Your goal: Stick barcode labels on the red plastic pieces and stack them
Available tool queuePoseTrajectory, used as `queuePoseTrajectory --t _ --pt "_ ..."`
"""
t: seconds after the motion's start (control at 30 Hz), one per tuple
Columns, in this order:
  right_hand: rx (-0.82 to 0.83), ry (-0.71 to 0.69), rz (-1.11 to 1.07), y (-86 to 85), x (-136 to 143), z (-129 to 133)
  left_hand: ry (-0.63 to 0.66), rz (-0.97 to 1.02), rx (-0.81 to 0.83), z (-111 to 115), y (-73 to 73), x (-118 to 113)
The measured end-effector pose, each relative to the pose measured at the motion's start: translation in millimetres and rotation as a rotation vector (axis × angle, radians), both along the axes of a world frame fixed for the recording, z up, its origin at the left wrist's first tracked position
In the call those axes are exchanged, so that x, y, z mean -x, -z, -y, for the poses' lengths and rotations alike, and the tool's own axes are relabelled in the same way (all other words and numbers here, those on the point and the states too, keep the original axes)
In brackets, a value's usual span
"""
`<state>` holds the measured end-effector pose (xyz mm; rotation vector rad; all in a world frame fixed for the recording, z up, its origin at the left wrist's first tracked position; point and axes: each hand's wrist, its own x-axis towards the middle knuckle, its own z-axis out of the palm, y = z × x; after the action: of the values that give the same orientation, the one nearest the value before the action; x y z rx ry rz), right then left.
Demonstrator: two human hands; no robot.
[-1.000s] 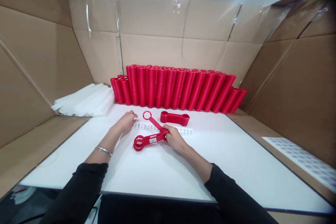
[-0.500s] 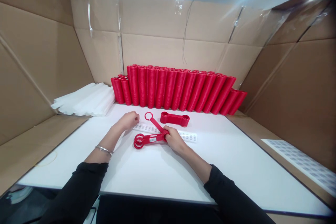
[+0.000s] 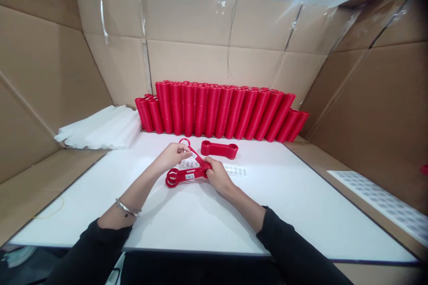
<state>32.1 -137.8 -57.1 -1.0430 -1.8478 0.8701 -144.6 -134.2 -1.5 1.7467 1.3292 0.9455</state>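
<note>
My right hand [image 3: 219,176] is closed round one end of a small bunch of flat red plastic pieces [image 3: 180,176] with ring-shaped ends. One red piece [image 3: 185,142] is fanned out from the others, pointing away to the left. A white barcode sticker shows on the front piece. My left hand [image 3: 172,156] is over the fanned-out piece, its fingertips pinched at a small white sticker [image 3: 193,155] against the bar. Under the pieces lies a strip of barcode stickers [image 3: 236,170], partly covered. Beyond it rests a neat stack of red pieces [image 3: 220,149].
Tall stacks of the same red pieces [image 3: 214,111] line the back of the white table [image 3: 200,227]. White foam-like sheets [image 3: 100,127] lie at the left, and a larger sticker sheet [image 3: 377,200] at the right. Cardboard walls [image 3: 187,22] surround the table.
My left hand has moved right from the sticker strip to the fanned-out red piece, where a small white sticker now shows. My right hand keeps its hold; the view has shifted slightly.
</note>
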Motion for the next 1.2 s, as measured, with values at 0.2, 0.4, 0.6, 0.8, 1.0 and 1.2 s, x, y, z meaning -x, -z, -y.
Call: queuePoseTrajectory --t 0.2,0.4,0.6,0.8,1.0,1.2 --pt "0.004 -0.014 0.002 -3.5 1.5 4.2 0.003 0.041 0.053 -1.2 3.9 1.1" --pt "0.000 -0.022 0.015 -6.3 2.3 6.6 -0.016 0.006 0.041 0.8 1.9 -1.8" --pt "-0.003 -0.026 0.022 -5.8 2.0 7.5 -0.038 -0.015 0.037 0.7 1.5 -3.8" --pt "-0.006 -0.025 0.043 -6.3 2.5 7.7 -0.037 -0.019 0.016 -2.7 8.4 -2.9" --pt "0.005 -0.040 0.024 -9.0 3.0 9.7 -0.066 -0.130 -0.073 -7.0 18.9 -0.3" --pt "-0.016 -0.069 -0.031 -8.1 2.4 8.9 -0.147 -0.401 -0.399 1.9 21.3 -7.1"
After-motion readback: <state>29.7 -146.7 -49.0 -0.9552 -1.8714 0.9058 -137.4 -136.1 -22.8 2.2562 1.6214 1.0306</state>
